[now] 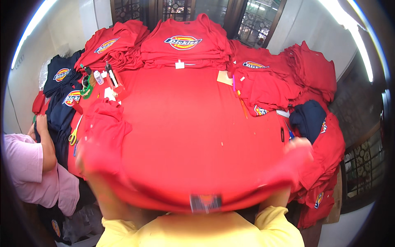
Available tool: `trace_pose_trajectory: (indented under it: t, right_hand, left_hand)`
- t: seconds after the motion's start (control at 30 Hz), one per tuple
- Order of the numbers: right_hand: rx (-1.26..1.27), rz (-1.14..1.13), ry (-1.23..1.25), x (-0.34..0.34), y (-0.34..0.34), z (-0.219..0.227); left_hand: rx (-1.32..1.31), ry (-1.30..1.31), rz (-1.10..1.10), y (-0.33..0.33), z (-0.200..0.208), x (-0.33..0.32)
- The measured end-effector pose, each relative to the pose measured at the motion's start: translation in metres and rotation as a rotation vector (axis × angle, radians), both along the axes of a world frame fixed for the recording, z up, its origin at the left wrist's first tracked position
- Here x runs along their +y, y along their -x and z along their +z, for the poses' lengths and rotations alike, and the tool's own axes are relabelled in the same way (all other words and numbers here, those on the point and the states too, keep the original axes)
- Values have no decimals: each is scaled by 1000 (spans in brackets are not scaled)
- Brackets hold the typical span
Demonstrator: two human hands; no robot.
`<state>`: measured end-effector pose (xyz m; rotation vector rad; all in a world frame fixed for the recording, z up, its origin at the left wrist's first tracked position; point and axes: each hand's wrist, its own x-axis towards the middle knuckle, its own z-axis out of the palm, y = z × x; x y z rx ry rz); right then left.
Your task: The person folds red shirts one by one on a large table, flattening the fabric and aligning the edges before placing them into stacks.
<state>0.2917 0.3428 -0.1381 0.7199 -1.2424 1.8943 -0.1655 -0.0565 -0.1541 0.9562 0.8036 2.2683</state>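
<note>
A red shirt (255, 191) is stretched between my two hands, low in the head view and close to my body. Its edge sags in the middle, where a dark label (205, 203) shows. My left hand (82, 158) grips the shirt at the left, beside a crumpled red garment (105, 123) on the table. At the right, my right hand (299, 144) holds the other end, just in front of a dark navy garment (307, 119). Motion blurs both hands and the cloth, so single fingers cannot be made out.
A red-covered table (177, 107) carries stacked red shirts (185, 37) along its back. Yellow-handled scissors (73, 137) and a small white bottle (98, 77) lie left. Navy shirts (61, 101) hang beside a co-worker in pink (33, 164). More red garments (325, 164) drape at the right.
</note>
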Motion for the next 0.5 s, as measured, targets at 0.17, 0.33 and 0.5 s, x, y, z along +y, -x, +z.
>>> trace_pose_trajectory:
  t: [0.17, 0.33, 0.5]
  right_hand:
    - [-629, -206, 528, 57, 140, -89]
    - [-1026, -437, 492, 89, 149, -152]
    - [-1054, -1136, -494, 109, 196, -153]
  left_hand:
    - [-281, 529, 18, 62, -82, 164]
    - [-157, 1014, 82, 73, -144, 179]
    - [1063, 1016, 1084, 62, -136, 210]
